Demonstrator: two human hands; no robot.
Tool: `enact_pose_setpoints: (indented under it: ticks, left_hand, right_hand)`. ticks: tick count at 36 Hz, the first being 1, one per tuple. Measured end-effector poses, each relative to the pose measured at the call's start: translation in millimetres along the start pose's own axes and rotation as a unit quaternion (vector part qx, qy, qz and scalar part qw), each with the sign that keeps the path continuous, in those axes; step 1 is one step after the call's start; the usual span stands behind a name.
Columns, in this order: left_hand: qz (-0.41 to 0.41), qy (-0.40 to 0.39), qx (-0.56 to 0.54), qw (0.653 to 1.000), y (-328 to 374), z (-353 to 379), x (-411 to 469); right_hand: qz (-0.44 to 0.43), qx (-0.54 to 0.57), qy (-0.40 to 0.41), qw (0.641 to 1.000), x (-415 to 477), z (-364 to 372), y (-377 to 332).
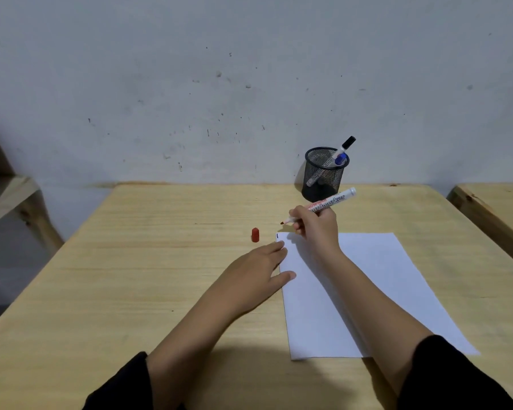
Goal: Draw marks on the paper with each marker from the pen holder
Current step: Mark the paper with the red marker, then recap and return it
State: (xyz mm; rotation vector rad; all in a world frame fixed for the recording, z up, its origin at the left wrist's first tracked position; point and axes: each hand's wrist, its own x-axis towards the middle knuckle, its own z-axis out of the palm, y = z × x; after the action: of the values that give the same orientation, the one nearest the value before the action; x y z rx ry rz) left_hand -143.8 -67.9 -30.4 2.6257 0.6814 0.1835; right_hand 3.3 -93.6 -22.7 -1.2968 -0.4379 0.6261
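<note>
A sheet of white paper (pixel 376 291) lies on the right half of the wooden table (pixel 160 276), running from mid-table toward the near edge. The right hand (pixel 317 229) hovers over the paper's far left corner, its fingers closed around an uncapped red marker (pixel 323 206); the tip points left, just off the paper and above the table, and the white barrel slants up toward the far edge. A short dark mark (pixel 277 236) sits at that same corner of the paper. The left hand (pixel 261 270) lies flat with fingers together and thumb apart, fingertips pressing the paper's left edge. The red cap (pixel 255 234) stands upright on the table just left of the paper. A black mesh pen holder (pixel 323 176) stands at the far edge, holding a black-capped marker (pixel 342 150) and a blue-capped marker (pixel 339 159).
</note>
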Motion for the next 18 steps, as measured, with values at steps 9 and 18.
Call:
enact_pose_setpoints:
  ticks: [9,18]
  left_hand:
    - [-0.007,-0.015,0.007,1.000,-5.5,7.8,3.3]
    - [-0.007,-0.018,0.011,1.000,-0.4,1.1,2.3]
  right_hand:
    - [0.000,-0.022,0.000,1.000,-4.0,7.3,11.8]
    - [-0.010,-0.034,0.002,0.999,-1.4,8.6,13.7]
